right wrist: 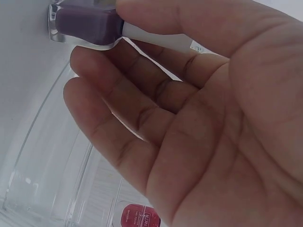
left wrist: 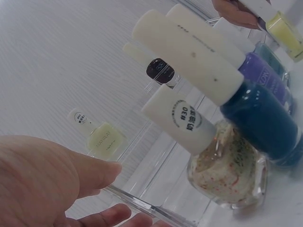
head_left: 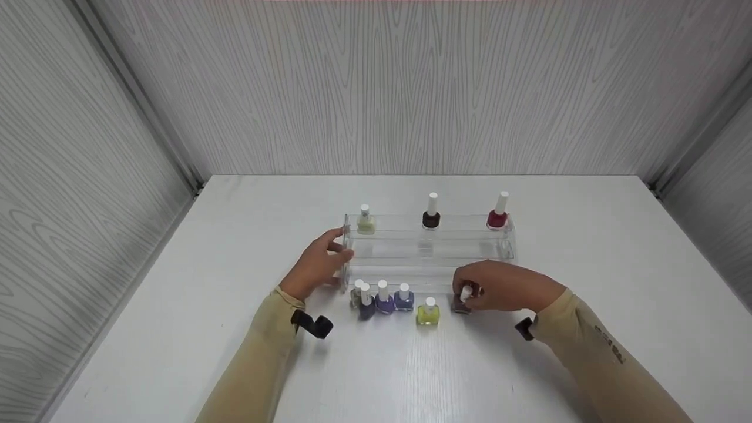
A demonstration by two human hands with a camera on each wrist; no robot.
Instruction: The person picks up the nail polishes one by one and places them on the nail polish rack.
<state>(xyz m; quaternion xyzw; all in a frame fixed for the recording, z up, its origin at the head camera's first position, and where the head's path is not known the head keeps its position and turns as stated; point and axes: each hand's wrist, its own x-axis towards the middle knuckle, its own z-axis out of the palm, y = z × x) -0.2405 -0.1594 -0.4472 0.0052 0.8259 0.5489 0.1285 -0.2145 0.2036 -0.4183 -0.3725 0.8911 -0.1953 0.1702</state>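
Observation:
My left hand (head_left: pixel 317 264) grips the left end of a clear stepped display rack (head_left: pixel 423 249), its thumb reaching over the end panel. My right hand (head_left: pixel 505 285) pinches a dark mauve nail polish bottle (right wrist: pixel 87 21) by its white cap, just in front of the rack's right part. On the rack's top step stand a pale yellow bottle (head_left: pixel 366 224), a near-black one (head_left: pixel 431 220) and a red one (head_left: pixel 497 220). In front of the rack are a speckled bottle (left wrist: pixel 227 170), a dark blue one (left wrist: pixel 260 118), two purplish ones (head_left: pixel 385 304) and a bright yellow one (head_left: pixel 428 315).
A white table (head_left: pixel 376 376) carries everything. Wood-grain panels enclose it at the back (head_left: pixel 376 88) and along both sides. The speckled, dark blue and purplish bottles crowd together near the rack's front left corner, close to my left wrist.

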